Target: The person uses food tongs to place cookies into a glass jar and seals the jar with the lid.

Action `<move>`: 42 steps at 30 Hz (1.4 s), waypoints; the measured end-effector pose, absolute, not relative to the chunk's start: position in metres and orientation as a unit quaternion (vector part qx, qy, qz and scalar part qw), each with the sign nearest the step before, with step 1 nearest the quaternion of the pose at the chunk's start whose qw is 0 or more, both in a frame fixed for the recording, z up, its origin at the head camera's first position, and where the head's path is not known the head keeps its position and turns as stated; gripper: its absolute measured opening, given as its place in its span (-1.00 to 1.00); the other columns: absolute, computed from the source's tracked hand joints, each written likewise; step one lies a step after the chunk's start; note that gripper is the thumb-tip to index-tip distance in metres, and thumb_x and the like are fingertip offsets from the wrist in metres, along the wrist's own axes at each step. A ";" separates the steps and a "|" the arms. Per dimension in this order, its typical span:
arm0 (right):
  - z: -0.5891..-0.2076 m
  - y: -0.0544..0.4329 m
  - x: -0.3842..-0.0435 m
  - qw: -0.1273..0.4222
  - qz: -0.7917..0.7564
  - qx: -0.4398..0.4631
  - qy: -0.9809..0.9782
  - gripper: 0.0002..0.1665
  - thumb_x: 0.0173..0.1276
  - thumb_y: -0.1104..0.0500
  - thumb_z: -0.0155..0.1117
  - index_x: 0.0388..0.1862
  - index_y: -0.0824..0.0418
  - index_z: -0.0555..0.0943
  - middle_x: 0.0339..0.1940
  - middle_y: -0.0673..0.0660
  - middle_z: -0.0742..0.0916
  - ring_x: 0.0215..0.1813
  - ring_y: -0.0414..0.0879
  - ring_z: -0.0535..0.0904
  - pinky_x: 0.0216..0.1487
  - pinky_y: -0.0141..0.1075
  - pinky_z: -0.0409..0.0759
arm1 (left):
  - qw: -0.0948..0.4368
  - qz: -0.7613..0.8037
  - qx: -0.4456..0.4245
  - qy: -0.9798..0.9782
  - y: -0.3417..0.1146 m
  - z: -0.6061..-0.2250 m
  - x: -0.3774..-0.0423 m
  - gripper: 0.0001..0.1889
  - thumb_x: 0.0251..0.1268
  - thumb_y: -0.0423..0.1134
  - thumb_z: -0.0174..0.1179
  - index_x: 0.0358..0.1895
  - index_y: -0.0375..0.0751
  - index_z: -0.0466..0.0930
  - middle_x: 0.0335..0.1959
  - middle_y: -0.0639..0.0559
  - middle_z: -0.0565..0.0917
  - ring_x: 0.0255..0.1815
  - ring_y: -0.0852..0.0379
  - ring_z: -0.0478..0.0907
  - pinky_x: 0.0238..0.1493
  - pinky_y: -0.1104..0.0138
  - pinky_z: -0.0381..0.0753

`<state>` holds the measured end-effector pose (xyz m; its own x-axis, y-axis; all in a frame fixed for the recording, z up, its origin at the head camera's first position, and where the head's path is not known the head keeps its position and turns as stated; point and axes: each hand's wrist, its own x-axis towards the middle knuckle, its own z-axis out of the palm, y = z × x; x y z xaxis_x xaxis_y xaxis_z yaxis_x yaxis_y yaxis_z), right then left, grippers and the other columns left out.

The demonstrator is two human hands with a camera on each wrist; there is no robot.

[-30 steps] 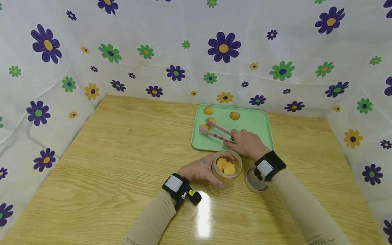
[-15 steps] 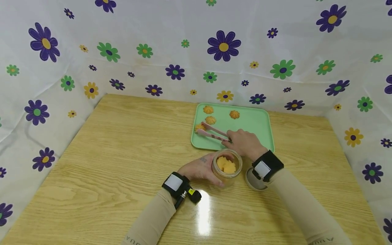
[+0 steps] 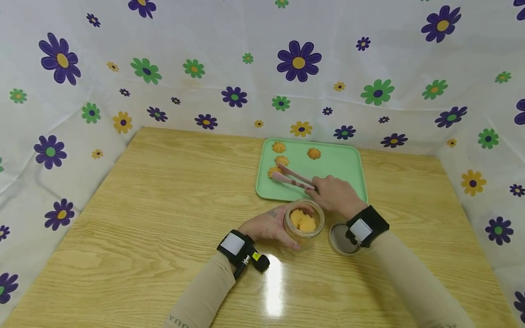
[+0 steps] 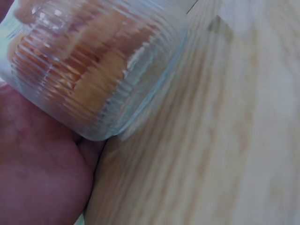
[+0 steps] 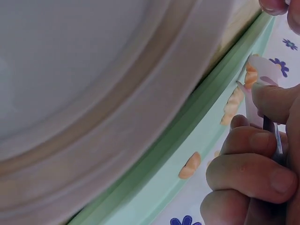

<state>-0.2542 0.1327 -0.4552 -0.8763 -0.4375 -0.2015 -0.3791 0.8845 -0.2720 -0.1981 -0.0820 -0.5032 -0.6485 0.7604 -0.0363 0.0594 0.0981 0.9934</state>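
Observation:
My left hand is wrapped around the side of a clear glass jar with cookies inside. In the left wrist view the ribbed wall of the jar rests against the palm. My right hand grips pink tongs, pointing left over the green tray. The tong tips are spread at the right side of a swirled cookie near the tray's left edge. Whether they touch it I cannot tell. In the right wrist view curled fingers hold the tongs' handle.
More cookies lie on the tray, one at the back left, one just behind the tong tips, one near the middle. A round jar lid lies right of the jar on the wooden table. Flowered cloth hangs behind.
The tongs and the front-left cookie shifted left, then back right. My right hand now sits a little further right. The left hand and jar have stayed put.

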 end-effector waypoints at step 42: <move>-0.420 0.215 -0.193 0.091 -0.263 -0.209 0.937 -0.64 0.61 -0.07 0.10 -0.35 0.13 0.47 -0.61 -0.04 0.36 -0.57 -0.17 0.29 -0.53 -0.35 0.20 | 0.282 0.591 0.322 0.683 -0.080 -0.504 -0.200 -0.01 -0.19 -0.51 0.62 0.45 -0.10 0.34 0.33 -0.01 0.49 0.40 0.15 0.37 0.52 0.24 0.24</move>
